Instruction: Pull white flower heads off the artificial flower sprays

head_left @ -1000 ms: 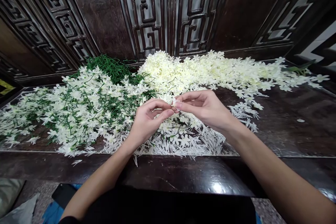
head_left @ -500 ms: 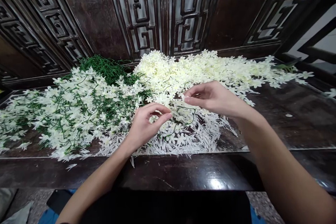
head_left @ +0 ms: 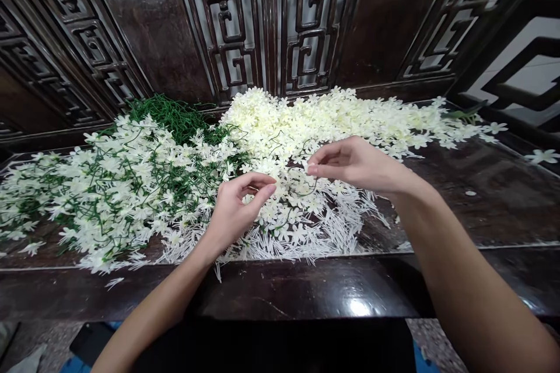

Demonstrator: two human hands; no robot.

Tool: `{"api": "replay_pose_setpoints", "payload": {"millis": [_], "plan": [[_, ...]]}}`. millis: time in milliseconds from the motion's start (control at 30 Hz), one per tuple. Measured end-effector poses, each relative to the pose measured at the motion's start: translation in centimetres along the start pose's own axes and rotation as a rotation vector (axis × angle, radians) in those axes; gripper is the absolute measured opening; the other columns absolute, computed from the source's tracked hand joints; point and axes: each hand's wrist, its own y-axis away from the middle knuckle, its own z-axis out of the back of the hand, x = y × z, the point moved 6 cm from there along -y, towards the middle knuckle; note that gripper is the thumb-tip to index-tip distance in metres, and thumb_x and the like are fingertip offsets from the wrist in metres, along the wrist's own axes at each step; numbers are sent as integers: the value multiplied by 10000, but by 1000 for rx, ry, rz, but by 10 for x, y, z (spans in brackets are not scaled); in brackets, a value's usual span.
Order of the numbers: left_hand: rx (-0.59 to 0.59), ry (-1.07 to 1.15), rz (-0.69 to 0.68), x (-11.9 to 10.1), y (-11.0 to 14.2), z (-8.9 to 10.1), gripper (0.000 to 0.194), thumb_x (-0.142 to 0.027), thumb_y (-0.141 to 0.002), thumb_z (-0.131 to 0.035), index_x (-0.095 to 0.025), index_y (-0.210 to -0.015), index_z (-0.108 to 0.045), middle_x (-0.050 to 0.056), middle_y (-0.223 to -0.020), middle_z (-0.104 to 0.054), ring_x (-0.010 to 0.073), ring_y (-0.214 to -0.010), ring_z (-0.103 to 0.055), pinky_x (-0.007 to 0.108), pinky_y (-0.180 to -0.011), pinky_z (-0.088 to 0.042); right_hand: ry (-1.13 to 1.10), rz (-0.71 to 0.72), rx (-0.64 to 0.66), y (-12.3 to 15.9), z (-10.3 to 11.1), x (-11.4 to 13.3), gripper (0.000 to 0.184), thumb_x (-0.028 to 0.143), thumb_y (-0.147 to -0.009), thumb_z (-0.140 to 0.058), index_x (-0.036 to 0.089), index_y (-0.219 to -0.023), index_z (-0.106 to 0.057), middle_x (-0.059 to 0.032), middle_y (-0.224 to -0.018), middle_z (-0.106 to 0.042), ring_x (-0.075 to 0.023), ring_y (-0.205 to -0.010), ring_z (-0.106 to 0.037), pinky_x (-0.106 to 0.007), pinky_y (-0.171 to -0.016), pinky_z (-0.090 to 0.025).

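Observation:
My left hand [head_left: 234, 210] is curled in a pinch over the pile of white stamen pieces [head_left: 301, 233] near the table's front edge. It holds the end of a thin green wire stem [head_left: 301, 189] with small white flowers on it. My right hand [head_left: 354, 163] hovers a little to the right and farther back, thumb and forefinger pinched on something tiny and white. Loose cream flower heads [head_left: 332, 119] lie heaped behind both hands. Finished white flowers on green stems [head_left: 122, 180] spread to the left.
A dark glossy wooden table [head_left: 490, 204] carries everything, with a carved dark wood screen [head_left: 245, 23] right behind it. Bare green stems [head_left: 175, 113] lie at the back left. A few stray flowers [head_left: 542, 156] sit at the far right. The floor shows below the front edge.
My hands were pinched together a second ago; they have since parted, the right one going right and back. The view has drifted slightly rightward.

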Motion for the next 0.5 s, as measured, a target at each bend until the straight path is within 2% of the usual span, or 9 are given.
{"api": "replay_pose_setpoints", "payload": {"millis": [100, 167, 267, 333, 500], "plan": [[-6, 27, 43, 4, 0, 1, 83, -202, -792, -682, -175, -869, -694, 65, -847, -711, 167, -756, -655, 311, -715, -542, -217, 50, -116, 3, 6, 9, 100, 342, -743, -734, 253, -784, -718, -25, -814, -699, -176, -751, -644, -357, -717, -526], [59, 77, 98, 6, 1, -5, 125, -211, -769, -709, -176, -888, -691, 66, -795, -726, 179, -727, -676, 326, -709, -549, -346, 83, -189, 3, 4, 12, 92, 328, -724, -755, 267, -782, -721, -19, -837, -702, -187, -817, -656, -377, -797, -527], [139, 210, 162, 6, 3, -13, 252, -202, -740, -739, -179, -985, -686, 76, -830, -753, 209, -806, -709, 367, -790, -558, -486, 150, -241, 0, -7, 14, 102, 304, -718, -767, 260, -798, -722, -15, -847, -700, -185, -860, -659, -402, -885, -506], [98, 299, 144, 3, 4, -12, 274, -177, -718, -756, -183, -986, -694, 77, -878, -755, 215, -850, -712, 378, -827, -563, -538, 178, -241, -3, -19, 14, 102, 294, -724, -765, 246, -804, -723, -16, -837, -695, -178, -854, -656, -406, -901, -502], [-101, 409, 27, -2, 3, 6, 118, -149, -751, -725, -200, -858, -723, 35, -811, -735, 159, -748, -701, 324, -762, -585, -610, 180, -203, -6, -45, 15, 123, 275, -722, -771, 245, -831, -724, -18, -861, -694, -168, -833, -644, -368, -836, -525]]}}
